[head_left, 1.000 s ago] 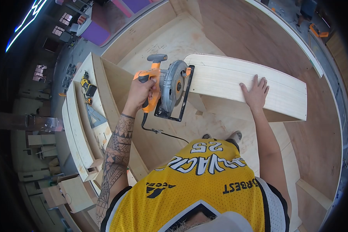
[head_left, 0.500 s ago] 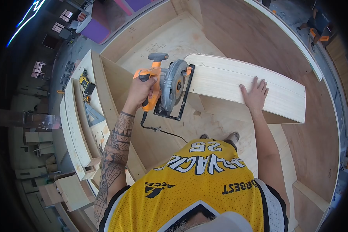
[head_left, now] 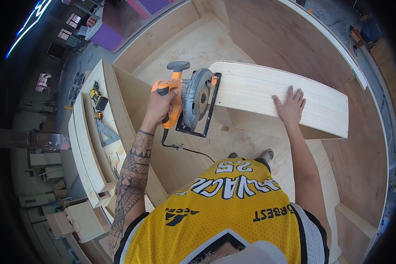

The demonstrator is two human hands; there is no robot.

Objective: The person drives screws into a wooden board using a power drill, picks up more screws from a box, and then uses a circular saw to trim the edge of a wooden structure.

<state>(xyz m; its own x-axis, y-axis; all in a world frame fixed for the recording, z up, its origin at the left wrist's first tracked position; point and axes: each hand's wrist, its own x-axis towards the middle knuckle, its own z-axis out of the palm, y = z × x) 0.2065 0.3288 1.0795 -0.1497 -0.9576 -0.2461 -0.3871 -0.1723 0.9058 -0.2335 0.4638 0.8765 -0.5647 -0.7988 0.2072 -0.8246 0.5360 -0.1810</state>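
Circular saw (head_left: 197, 97) and pale board (head_left: 255, 86) meet at the board's left end, the saw lying to the left and the board running away from it to the right. The board's long axis goes mostly side to side, its right end dipping a little towards the body. The long edge of the saw's black base plate (head_left: 192, 132) stands across that axis rather than along it, and reaches past the board's near edge. Whether the blade touches the wood cannot be told.

The left hand (head_left: 163, 103) is closed around the saw's orange and black handle, and is the nearer hand to the board's left end. The right hand (head_left: 290, 108) lies flat on the board's top face, fingers spread and pointing away from the body, right of the middle and over the near edge; it grips nothing. Thin lines run lengthwise on the face, and the far left corner is rounded.

The saw's cord (head_left: 191, 152) trails from below the handle towards the yellow jersey (head_left: 233, 193). A small block (head_left: 225, 129) lies on the plywood floor (head_left: 176, 57) below the board's near edge. Off to the left, a yellow and black drill (head_left: 100, 100) rests on a curved wooden piece (head_left: 90, 152), with a blue set square (head_left: 107, 134) just nearer the body. A curved plywood wall (head_left: 273, 35) rises beyond the board's far edge.
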